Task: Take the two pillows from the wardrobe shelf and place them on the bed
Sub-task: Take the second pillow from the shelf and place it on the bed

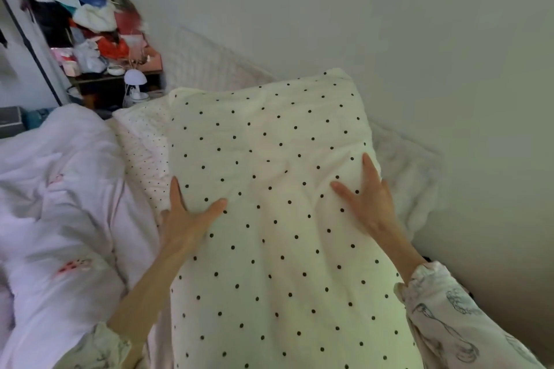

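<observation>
A large cream pillow with black polka dots (269, 189) fills the middle of the view, lying over the head end of the bed. My left hand (186, 219) grips its left edge, thumb on top and fingers behind the edge. My right hand (368, 198) lies flat on the pillow's right side with fingers spread. A second pillow with smaller dots (144, 141) lies on the bed just left of and partly under the large one.
A crumpled pale duvet (60, 204) covers the bed's left side. A white knitted blanket (407, 177) sits against the wall on the right. A cluttered nightstand (114, 69) with a small white lamp (135, 81) stands at the back left.
</observation>
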Tool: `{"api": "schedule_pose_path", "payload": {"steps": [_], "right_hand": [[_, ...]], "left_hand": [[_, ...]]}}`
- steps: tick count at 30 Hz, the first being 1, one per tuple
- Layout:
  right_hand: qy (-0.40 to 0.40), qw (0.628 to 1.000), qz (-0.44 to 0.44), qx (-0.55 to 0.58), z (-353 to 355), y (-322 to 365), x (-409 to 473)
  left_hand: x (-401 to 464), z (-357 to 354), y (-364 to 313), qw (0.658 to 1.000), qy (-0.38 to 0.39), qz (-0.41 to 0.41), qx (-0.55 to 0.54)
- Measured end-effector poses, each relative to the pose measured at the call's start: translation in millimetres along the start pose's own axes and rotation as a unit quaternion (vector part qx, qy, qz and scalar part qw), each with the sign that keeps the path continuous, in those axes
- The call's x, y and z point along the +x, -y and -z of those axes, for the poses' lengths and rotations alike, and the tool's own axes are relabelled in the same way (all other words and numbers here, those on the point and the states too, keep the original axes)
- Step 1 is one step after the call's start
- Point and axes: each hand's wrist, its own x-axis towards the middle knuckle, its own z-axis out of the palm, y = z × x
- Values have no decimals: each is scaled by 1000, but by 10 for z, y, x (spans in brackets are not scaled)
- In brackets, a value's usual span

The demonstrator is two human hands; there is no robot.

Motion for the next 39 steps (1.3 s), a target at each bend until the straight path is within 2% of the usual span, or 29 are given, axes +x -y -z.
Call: {"api": "schedule_pose_path", "payload": {"steps": [7, 16, 23, 27, 30, 34, 39], "right_hand": [[37, 999, 12, 2, -332, -52, 902], [172, 985, 17, 9, -1291, -180, 2018], [268, 963, 33, 3, -2122, -497, 3006], [320, 946, 50, -14, -2745, -769, 3434], [337, 939, 54, -44, -3132, -908, 3623], [349, 936, 49, -22, -3652, -1052, 3871], [323, 945, 52, 7, -4196, -1046, 4316]], "left_hand": [[543, -372, -118, 998, -42, 42, 13], [1290, -728, 84, 985, -125, 115, 14], [1900, -1257, 362, 963, -195, 187, 17], [2295, -1532, 708, 955, -196, 224, 14], [2553, -1620, 943, 958, -187, 218, 12], [3027, -1734, 1259, 959, -195, 207, 16], [3712, -1791, 1529, 956, -207, 209, 25]]}}
